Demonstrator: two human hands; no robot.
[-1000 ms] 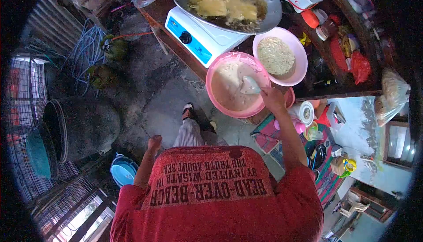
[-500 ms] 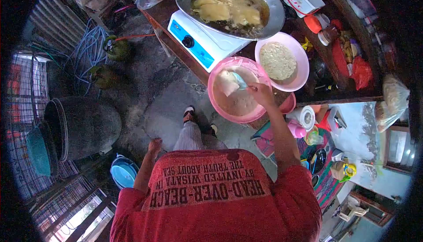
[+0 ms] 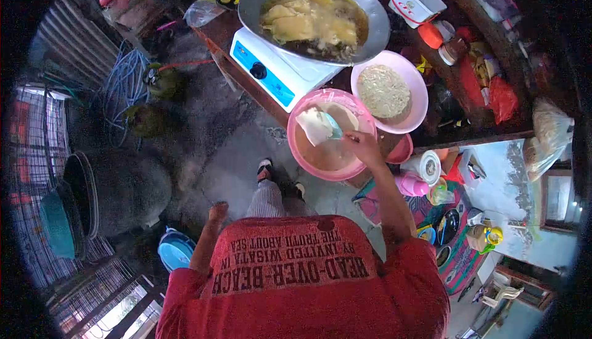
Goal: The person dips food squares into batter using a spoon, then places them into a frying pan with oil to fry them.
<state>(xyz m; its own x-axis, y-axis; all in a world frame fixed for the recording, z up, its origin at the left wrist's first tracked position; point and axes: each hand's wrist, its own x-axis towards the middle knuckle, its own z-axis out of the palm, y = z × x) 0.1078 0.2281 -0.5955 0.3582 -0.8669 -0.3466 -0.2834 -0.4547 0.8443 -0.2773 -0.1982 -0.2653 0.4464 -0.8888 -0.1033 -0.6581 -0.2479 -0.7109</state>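
Note:
My right hand [image 3: 362,146] grips the handle of a light-blue scoop [image 3: 334,127] over the pink basin [image 3: 298,152]. A pale, whitish piece [image 3: 314,125] rests on the scoop, above the cloudy liquid in the basin. Beside the basin, a light-pink bowl [image 3: 420,107] holds a pale, lumpy mass [image 3: 383,90]. Golden pieces [image 3: 293,21] lie in bubbling oil in the large metal wok [image 3: 377,27], on a white stove [image 3: 280,70]. My left hand [image 3: 217,210] hangs low at my side, away from the table; its fingers look curled, too small to make out.
A white box [image 3: 417,4] and red-lidded jars [image 3: 430,35] stand at the table's right. A large dark barrel [image 3: 129,185] and a blue bucket [image 3: 176,250] are on the left floor. A pink jug [image 3: 411,185] and a patterned mat [image 3: 459,265] lie to the right.
The scoop and pale piece have shifted slightly left and lower within the basin. The whole view has shifted a little, with the wok and basin appearing further left.

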